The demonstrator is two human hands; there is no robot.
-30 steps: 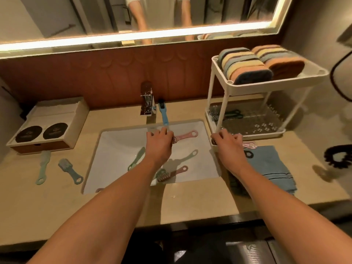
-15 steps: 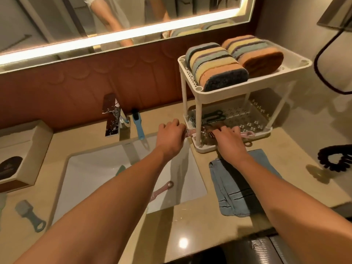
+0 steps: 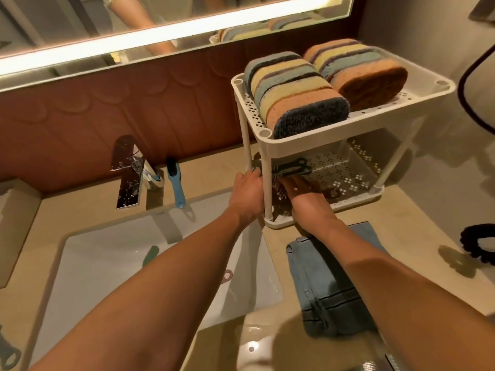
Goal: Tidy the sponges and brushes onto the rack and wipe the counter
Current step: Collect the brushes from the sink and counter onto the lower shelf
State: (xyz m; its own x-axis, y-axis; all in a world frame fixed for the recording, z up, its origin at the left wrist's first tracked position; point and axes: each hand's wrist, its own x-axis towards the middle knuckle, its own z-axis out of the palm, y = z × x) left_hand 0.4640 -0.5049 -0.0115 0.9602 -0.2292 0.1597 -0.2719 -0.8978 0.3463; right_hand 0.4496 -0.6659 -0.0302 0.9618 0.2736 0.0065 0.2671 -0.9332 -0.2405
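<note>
The white two-tier rack (image 3: 356, 117) stands on the counter at the right, with two stacks of striped sponges (image 3: 297, 95) on its top tier. A dark green brush (image 3: 293, 167) lies in the lower tier. My right hand (image 3: 304, 195) is inside that tier, pressed down over a brush; bristles show at its left and a handle ring at its right. My left hand (image 3: 246, 194) is curled at the tier's left rim beside the front post, and what it grips is hidden. A green brush (image 3: 150, 254) and a pink brush (image 3: 227, 275) lie in the sink (image 3: 88, 253).
A blue brush (image 3: 175, 183) lies beside the chrome faucet (image 3: 128, 172). A folded blue cloth (image 3: 329, 285) sits on the counter under my right forearm. Another blue brush (image 3: 8, 354) is at the bottom left, a box (image 3: 16, 210) at the left edge, a black coiled cord (image 3: 479, 245) at the right.
Both hands have carried pink brushes from the sink area to the rack. The right hand has gone further into the lower tier, and the left hand has reached its rim.
</note>
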